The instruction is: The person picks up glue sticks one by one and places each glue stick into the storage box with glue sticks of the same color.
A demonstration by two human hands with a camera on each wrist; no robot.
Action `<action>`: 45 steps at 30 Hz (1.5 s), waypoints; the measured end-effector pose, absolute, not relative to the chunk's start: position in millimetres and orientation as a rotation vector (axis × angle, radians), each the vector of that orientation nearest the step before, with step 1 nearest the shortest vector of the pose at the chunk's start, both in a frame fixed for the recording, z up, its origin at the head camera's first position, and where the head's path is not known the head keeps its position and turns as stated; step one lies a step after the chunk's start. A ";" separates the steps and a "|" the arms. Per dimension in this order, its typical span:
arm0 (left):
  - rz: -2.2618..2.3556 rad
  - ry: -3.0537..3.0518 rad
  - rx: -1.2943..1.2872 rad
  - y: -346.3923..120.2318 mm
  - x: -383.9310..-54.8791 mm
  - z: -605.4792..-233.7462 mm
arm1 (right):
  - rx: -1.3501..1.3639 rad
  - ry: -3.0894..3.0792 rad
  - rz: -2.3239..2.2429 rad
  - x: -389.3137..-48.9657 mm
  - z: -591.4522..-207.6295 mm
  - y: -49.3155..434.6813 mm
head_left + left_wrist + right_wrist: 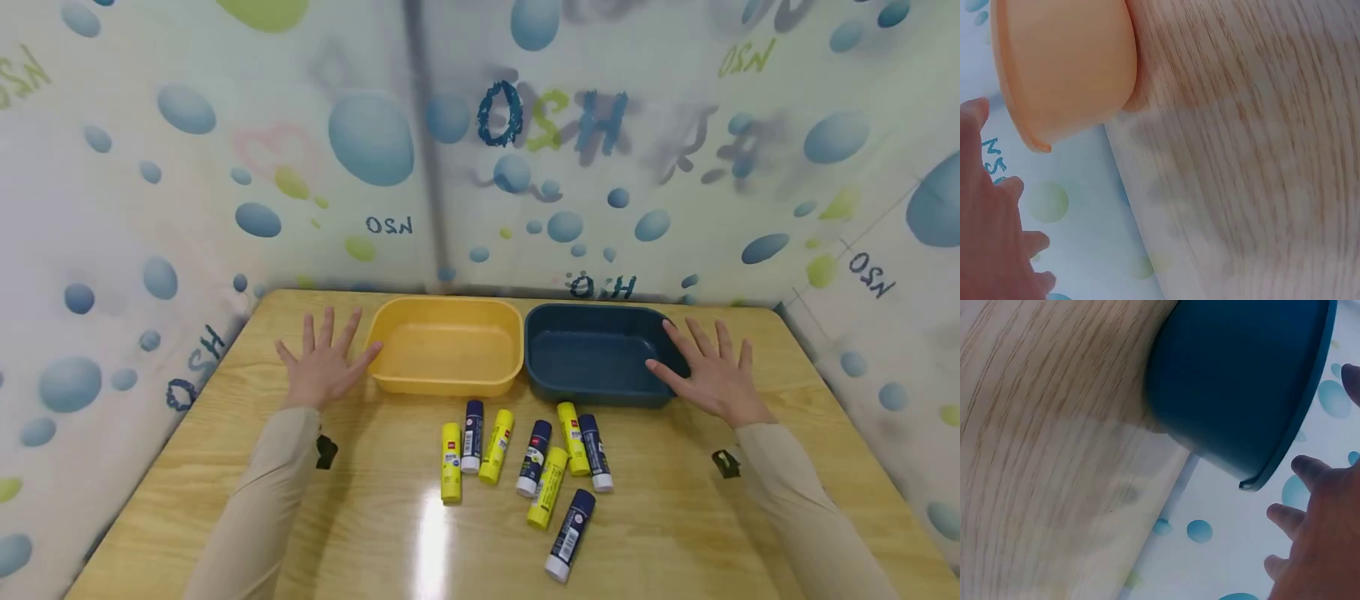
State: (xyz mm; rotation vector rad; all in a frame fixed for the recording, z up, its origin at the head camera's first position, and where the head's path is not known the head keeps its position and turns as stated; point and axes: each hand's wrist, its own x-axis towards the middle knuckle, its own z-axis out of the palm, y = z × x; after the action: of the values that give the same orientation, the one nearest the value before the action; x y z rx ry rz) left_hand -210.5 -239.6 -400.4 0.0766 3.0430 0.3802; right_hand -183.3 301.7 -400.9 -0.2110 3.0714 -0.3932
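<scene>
My left hand is spread beside the left end of a yellow plastic bin, its thumb near the rim. On the other side my right hand is spread by the right end of a dark blue bin; thumb and index finger overlap its rim in the head view. Neither hand holds anything. The wrist views show the outer walls of the yellow bin and the blue bin with fingers apart from them. In front of the bins lie several glue sticks, some yellow, others navy with white ends.
Both bins stand side by side at the back of a wooden table. Behind and beside it hang curtains printed with blue and green bubbles. One navy glue stick lies nearer the front than the others; a yellow one touches a navy one.
</scene>
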 end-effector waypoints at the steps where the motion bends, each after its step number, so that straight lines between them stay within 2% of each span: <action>1: 0.386 3.035 0.074 -239.6 -210.3 -400.5 | -0.219 3.070 -0.393 -183.3 -400.2 300.8; 12: 0.587 2.937 0.146 -242.0 -216.9 -399.4 | -0.352 3.119 -0.368 -180.0 -391.6 289.7; 21: 0.887 2.736 0.162 -247.7 -226.0 -400.8 | -0.593 3.177 -0.378 -154.1 -376.3 269.5; 27: 1.151 2.528 0.093 -254.8 -235.4 -409.6 | -0.660 3.189 -0.330 -137.3 -367.2 249.1; 35: 1.500 2.175 0.070 -269.9 -244.0 -417.5 | -0.718 2.976 -0.359 -120.5 -377.2 225.2; 45: 1.710 1.869 0.050 -283.0 -245.1 -424.5 | -0.661 2.840 -0.483 -118.1 -406.9 222.6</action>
State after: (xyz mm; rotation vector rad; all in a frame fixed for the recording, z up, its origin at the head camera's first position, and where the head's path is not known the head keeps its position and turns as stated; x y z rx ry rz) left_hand -245.1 -283.0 -424.5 0.0500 1.8691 1.7105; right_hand -118.1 222.6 -406.9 -0.6615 2.8396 -0.4834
